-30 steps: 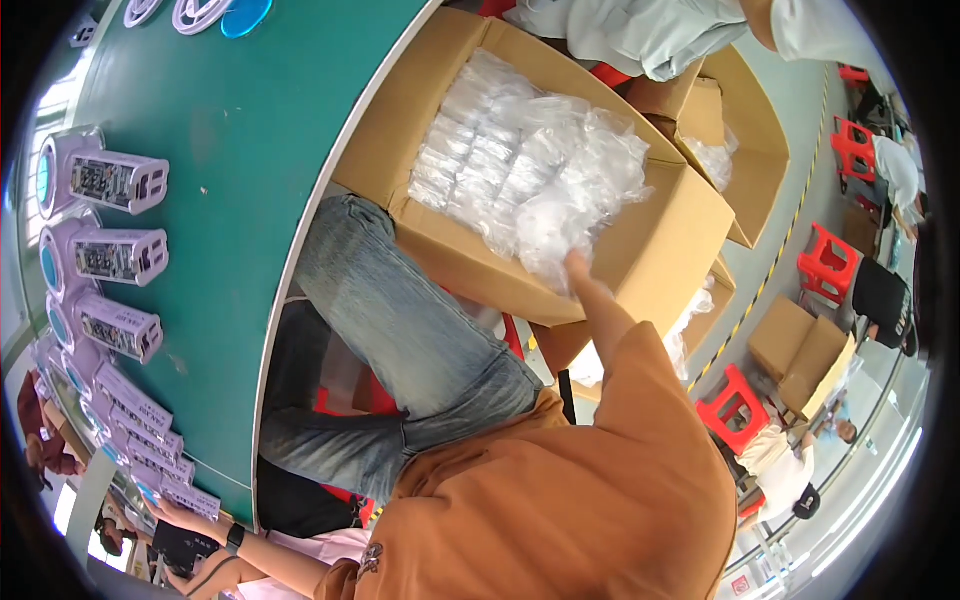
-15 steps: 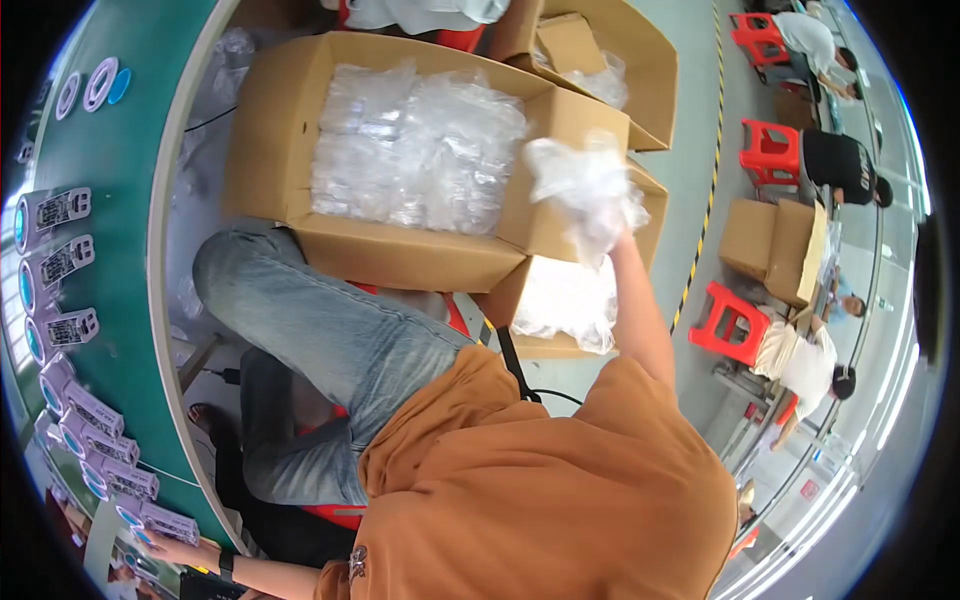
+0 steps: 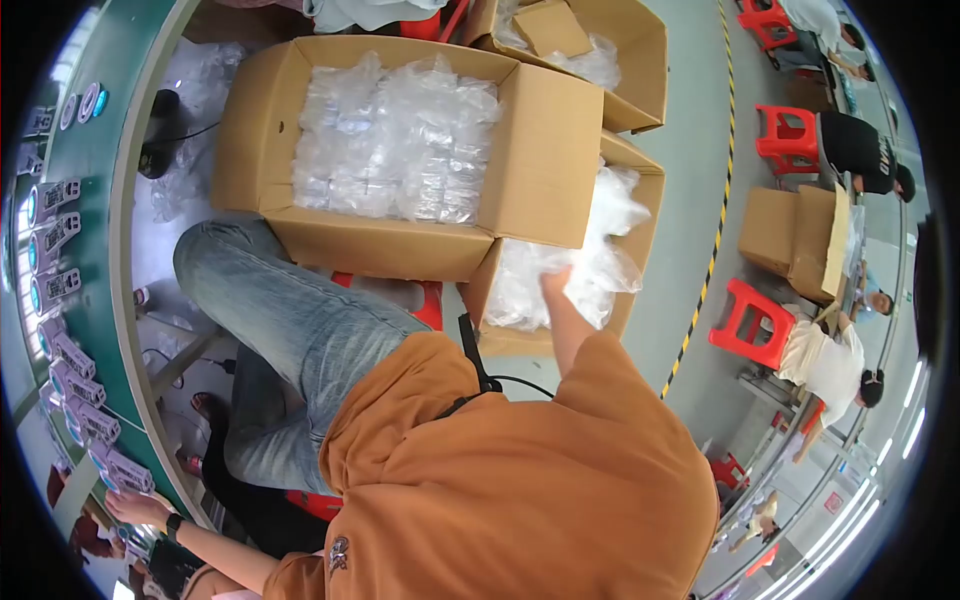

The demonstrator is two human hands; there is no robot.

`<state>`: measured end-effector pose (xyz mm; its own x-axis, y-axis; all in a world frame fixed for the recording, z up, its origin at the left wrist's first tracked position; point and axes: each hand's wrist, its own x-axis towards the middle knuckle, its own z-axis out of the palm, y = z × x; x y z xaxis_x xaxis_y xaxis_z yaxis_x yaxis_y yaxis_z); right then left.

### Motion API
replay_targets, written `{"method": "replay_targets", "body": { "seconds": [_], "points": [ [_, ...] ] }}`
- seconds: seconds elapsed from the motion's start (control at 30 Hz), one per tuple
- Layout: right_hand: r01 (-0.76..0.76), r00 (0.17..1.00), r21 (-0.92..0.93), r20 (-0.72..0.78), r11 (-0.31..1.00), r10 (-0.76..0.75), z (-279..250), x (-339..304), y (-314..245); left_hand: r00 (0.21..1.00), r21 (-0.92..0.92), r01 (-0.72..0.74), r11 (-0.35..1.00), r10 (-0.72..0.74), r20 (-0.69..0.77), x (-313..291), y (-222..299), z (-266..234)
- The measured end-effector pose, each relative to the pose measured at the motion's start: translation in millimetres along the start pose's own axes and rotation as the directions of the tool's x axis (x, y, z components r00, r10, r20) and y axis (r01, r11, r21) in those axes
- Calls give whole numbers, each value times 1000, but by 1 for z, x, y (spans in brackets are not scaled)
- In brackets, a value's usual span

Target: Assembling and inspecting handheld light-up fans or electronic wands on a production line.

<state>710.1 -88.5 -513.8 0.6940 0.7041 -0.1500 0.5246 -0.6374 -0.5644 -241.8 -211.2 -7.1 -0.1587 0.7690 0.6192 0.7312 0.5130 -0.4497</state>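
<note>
My right hand [image 3: 557,288] is down at the clear plastic bags [image 3: 520,285] that fill a cardboard box [image 3: 478,295] right of my knees. Its fingers are partly lost against the bright plastic, so I cannot tell whether they grip any. At the lower left, my left hand [image 3: 140,508] reaches to the green table's edge, fingers stretched out beside the nearest of the white devices [image 3: 128,472]. Each device has a round blue-rimmed end and a dark printed panel. Several of them stand in a row along the green table [image 3: 105,335].
A large open carton [image 3: 385,245] before my knees holds bagged items [image 3: 400,140]. Another carton [image 3: 640,75] stands behind it. Rings [image 3: 88,103] lie on the table's far end. Red stools [image 3: 750,322] and seated people are beyond the striped floor line [image 3: 712,240].
My right hand has lowered from above the carton flap toward the box, and the crumpled plastic it carried now lies among the bags there. My left hand stays by the nearest device.
</note>
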Motion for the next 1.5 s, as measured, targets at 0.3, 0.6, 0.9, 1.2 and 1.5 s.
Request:
{"method": "replay_targets", "body": {
  "seconds": [0.3,0.6,0.9,1.2,1.5],
  "points": [
    [155,589,-236,801,959,102,106,-70,23,988,-102,129,986,-137,-72,31,-37,-97],
    [397,527,-383,839,834,135,83,-71,27,684,-793,577,195,-646,339,41,71,-140],
    [863,371,-309,925,399,-85,162,34,196,813,-784,512,352,-495,308,40,105,-154],
    [39,723,-268,672,963,158,61,-44,-6,877,-853,396,339,-415,242,39,84,-167],
    [-413,810,119,500,903,305,-17,-40,-51,840,-946,298,123,-505,199,19,100,-140]
  ]
}}
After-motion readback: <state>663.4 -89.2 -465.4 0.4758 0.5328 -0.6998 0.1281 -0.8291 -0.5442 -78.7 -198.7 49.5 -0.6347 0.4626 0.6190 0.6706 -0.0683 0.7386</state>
